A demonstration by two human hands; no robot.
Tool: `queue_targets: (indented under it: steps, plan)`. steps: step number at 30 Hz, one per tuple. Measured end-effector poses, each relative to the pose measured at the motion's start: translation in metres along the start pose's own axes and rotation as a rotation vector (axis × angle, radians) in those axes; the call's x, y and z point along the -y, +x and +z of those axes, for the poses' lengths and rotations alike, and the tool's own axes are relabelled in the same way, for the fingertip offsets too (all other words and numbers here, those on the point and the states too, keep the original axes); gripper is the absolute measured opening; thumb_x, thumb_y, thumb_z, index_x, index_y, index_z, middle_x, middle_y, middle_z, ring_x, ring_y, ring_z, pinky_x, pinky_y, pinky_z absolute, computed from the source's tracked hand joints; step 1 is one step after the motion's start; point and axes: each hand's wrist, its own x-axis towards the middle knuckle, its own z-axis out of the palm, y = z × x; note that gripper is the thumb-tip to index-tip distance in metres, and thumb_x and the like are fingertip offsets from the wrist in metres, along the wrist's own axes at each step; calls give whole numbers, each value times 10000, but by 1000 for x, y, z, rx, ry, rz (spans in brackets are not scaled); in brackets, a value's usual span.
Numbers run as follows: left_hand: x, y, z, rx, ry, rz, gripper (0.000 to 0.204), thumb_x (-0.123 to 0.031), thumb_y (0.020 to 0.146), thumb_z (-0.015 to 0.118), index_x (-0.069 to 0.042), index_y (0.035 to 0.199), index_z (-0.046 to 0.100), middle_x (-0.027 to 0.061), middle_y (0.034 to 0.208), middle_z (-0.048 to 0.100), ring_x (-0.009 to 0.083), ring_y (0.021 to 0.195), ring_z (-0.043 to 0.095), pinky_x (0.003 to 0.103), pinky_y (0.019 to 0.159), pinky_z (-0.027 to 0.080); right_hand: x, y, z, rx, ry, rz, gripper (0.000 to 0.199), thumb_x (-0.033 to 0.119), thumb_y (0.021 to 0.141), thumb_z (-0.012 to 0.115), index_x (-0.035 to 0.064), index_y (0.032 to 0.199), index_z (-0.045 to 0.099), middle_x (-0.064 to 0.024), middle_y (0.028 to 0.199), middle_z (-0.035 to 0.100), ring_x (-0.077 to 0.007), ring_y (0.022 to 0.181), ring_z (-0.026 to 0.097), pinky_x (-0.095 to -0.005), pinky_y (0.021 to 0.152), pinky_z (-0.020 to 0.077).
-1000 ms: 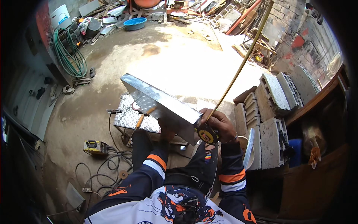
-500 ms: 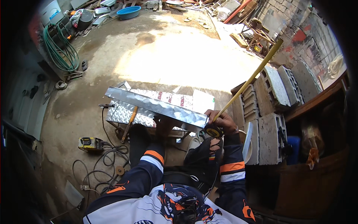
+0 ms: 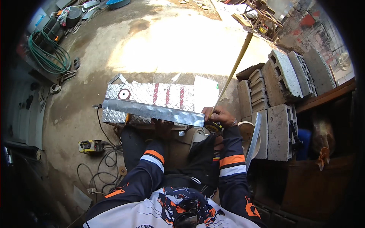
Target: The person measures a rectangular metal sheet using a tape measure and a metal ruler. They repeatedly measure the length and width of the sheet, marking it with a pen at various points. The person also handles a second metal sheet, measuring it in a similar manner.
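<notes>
Head view, looking down: I see a long strip of galvanized sheet metal (image 3: 154, 111) lying across a diamond-plate bench top (image 3: 150, 95), its long axis running left to right in front of me and dipping slightly toward the right end. That right end sits just beside my right hand (image 3: 220, 117), so the right hand is the nearer one to the strip's end, while my left hand (image 3: 162, 125) is tucked under or against the strip's near edge around its middle.

The right hand's fingers are closed around a yellow tape measure case (image 3: 213, 126), and its yellow blade (image 3: 232, 72) stands out stiff, slanting up and away to the right, well off the strip's axis. The left hand's fingers are mostly hidden by the strip; I cannot tell how they are set, only that they touch it.

Both forearms come in from the lower edge, elbows bent, sleeves dark with orange and white bands. Stacked concrete blocks (image 3: 279, 83) stand to the right, and a yellow power tool (image 3: 90, 146) lies on the floor to the left among cables.
</notes>
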Motion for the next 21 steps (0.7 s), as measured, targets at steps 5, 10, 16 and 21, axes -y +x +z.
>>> queue_targets:
  steps: [5, 10, 16, 21]
  plan:
    - [35, -7, -43, 114, -1378, 13, 542, -571, 1003, 415, -197, 1385, 507, 66, 1424, 477, 320, 1344, 427, 603, 1147, 263, -15, 28, -4, 65, -10, -4, 295, 295, 910, 722, 3, 946, 728, -85, 1076, 648, -191, 996, 597, -343, 951, 457]
    - [2, 1, -44, -198, -996, -120, 523, -515, 998, 450, -157, 1374, 512, 87, 1397, 505, 322, 1313, 460, 581, 1129, 303, -7, 21, 12, 42, 36, -61, 299, 302, 921, 711, 6, 960, 712, -96, 1056, 644, -200, 995, 601, -336, 917, 470]
    - [-44, 15, -69, -420, -535, -190, 502, -448, 991, 491, -108, 1360, 518, 112, 1364, 538, 325, 1275, 500, 554, 1108, 351, -9, 4, 21, -31, 117, -224, 296, 302, 952, 675, 7, 970, 683, -138, 1068, 640, -220, 965, 629, -329, 852, 505]
    - [-95, 28, -87, -499, -313, -219, 486, -392, 986, 526, -67, 1348, 522, 133, 1337, 566, 327, 1244, 533, 532, 1090, 391, -19, 1, 49, -45, 454, -532, 222, 264, 1038, 533, 55, 1006, 600, -186, 1037, 629, -326, 935, 646, -434, 812, 557]
